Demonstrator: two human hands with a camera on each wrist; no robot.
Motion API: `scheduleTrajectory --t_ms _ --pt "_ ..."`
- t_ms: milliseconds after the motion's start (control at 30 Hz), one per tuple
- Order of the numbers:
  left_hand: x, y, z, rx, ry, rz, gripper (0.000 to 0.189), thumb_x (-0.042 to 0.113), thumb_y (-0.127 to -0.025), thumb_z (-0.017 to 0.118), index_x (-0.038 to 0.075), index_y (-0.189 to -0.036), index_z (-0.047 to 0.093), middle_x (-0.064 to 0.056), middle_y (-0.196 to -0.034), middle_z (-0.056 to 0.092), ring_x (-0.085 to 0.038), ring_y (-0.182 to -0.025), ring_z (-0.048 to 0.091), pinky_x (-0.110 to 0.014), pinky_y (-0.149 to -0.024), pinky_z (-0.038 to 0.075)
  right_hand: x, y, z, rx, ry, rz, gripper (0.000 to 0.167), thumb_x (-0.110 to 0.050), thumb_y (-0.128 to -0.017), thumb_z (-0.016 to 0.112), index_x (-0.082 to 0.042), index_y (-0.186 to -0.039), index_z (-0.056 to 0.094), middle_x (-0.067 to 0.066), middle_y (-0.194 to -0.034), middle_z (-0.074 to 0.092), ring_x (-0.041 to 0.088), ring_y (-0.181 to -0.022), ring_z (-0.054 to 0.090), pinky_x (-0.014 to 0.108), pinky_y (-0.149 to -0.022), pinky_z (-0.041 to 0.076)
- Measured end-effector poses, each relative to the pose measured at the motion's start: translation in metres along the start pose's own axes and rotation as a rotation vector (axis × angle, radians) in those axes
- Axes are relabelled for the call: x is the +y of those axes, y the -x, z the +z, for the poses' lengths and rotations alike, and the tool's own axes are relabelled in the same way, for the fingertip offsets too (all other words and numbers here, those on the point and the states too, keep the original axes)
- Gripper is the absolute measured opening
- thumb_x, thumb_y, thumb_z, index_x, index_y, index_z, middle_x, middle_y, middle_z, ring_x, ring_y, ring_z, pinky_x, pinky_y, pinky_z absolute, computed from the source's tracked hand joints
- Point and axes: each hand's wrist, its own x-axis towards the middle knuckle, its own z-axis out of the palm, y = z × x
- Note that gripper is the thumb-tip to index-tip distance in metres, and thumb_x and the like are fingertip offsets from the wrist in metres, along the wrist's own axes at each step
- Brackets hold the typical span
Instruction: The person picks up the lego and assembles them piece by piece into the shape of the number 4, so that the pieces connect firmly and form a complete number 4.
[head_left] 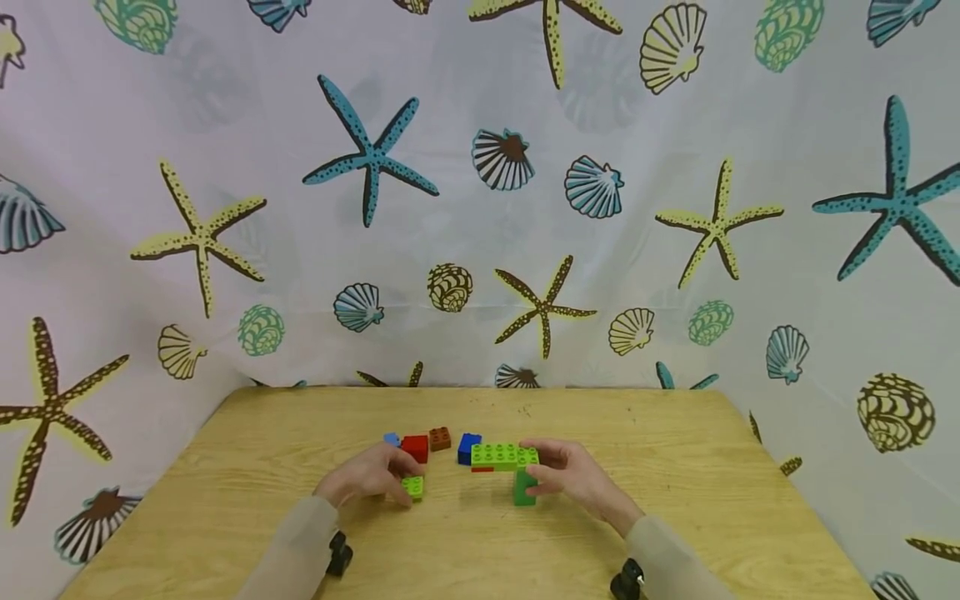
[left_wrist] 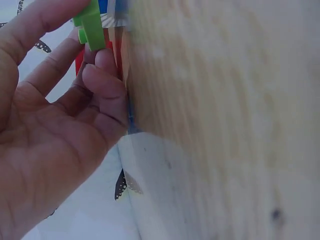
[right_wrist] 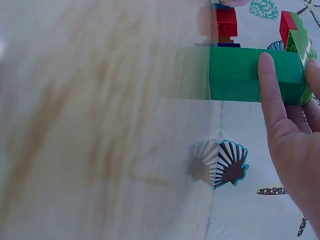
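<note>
On the left side of the table my left hand [head_left: 367, 473] pinches a small lime green toy brick [head_left: 413, 488] between thumb and finger. In the left wrist view this brick [left_wrist: 93, 27] shows its studs to the side. My right hand [head_left: 576, 477] grips a built piece of toy bricks, its thumb against the pillar. Two dark green bricks [right_wrist: 234, 74] are stacked as that upright pillar, standing on the table. Across its top runs a row of lime green bricks [head_left: 495, 456], overhanging to the left. A red brick [head_left: 482, 469] sits beneath the overhang's left end.
Loose bricks lie on the wooden table [head_left: 300, 425] beyond my hands: a red one [head_left: 415, 449], a brown one [head_left: 439, 438], a dark blue one [head_left: 468, 450] and a light blue one [head_left: 392, 438]. A patterned cloth [head_left: 420, 350] hangs behind the table.
</note>
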Motion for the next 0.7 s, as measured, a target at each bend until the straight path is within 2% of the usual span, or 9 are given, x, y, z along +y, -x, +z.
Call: scheduleTrajectory --t_ms 167,333,467,600,700 --pt "0.007 0.004 0.002 0.009 0.004 0.026 0.043 0.004 -0.073 0.084 0.002 -0.114 0.071 -0.006 -0.113 0.069 -0.019 -0.098 0.059 -0.040 -0.088 0.051 0.001 0.001 0.003 0.003 -0.011 0.009 0.052 -0.017 -0.097 0.062 -0.002 -0.144 0.047 0.019 -0.138 0.054 0.022 -0.113 0.063 0.041 -0.087 0.057" --pt "0.016 0.004 0.002 0.055 0.016 0.024 0.043 0.009 -0.075 0.083 0.004 -0.115 0.071 -0.004 -0.115 0.068 -0.020 -0.102 0.059 -0.042 -0.091 0.050 0.000 0.001 0.003 -0.001 -0.016 0.012 0.056 -0.018 -0.096 0.063 -0.001 -0.146 0.044 0.019 -0.140 0.054 0.022 -0.112 0.064 0.043 -0.088 0.056" --pt "0.026 0.005 0.001 0.059 0.064 0.085 0.043 0.012 -0.081 0.078 0.003 -0.121 0.068 -0.008 -0.122 0.065 -0.022 -0.107 0.059 -0.040 -0.090 0.051 -0.001 0.001 0.002 -0.007 -0.015 0.014 0.057 -0.018 -0.096 0.063 0.001 -0.146 0.042 0.021 -0.141 0.053 0.023 -0.112 0.064 0.043 -0.088 0.056" --pt "0.039 0.003 0.001 0.093 0.075 0.148 0.040 0.015 -0.086 0.075 0.003 -0.123 0.066 -0.011 -0.126 0.063 -0.021 -0.103 0.057 -0.034 -0.087 0.050 -0.001 0.001 0.001 -0.008 -0.016 0.013 0.056 -0.016 -0.096 0.063 0.001 -0.146 0.042 0.021 -0.140 0.053 0.024 -0.112 0.064 0.045 -0.089 0.055" --pt "0.049 0.000 0.003 0.128 0.059 0.158 0.041 0.018 -0.086 0.075 0.006 -0.124 0.067 -0.010 -0.126 0.063 -0.021 -0.102 0.056 -0.032 -0.086 0.050 0.000 0.001 0.000 -0.007 -0.017 0.014 0.056 -0.014 -0.096 0.063 0.000 -0.146 0.043 0.021 -0.139 0.053 0.023 -0.111 0.064 0.045 -0.090 0.055"
